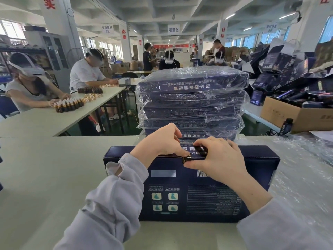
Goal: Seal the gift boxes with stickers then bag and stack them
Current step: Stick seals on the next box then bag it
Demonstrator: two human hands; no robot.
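Note:
A dark blue gift box point(198, 195) lies flat on the table in front of me, its printed back face up. At the middle of its far edge sits a small dark sticker point(188, 158). My left hand point(162, 141) presses a fingertip down on the sticker's left end, fingers curled. My right hand point(216, 157) pinches the sticker's right side between thumb and fingers. Just behind the box rises a stack of bagged gift boxes point(192, 101) wrapped in clear plastic.
Clear plastic bags point(297, 168) lie spread on the table to the right. A cardboard carton point(292, 112) full of dark items and a heap of blue paper bags point(288, 65) stand at the far right. Other people work with bottles point(69, 105) at a table to the left.

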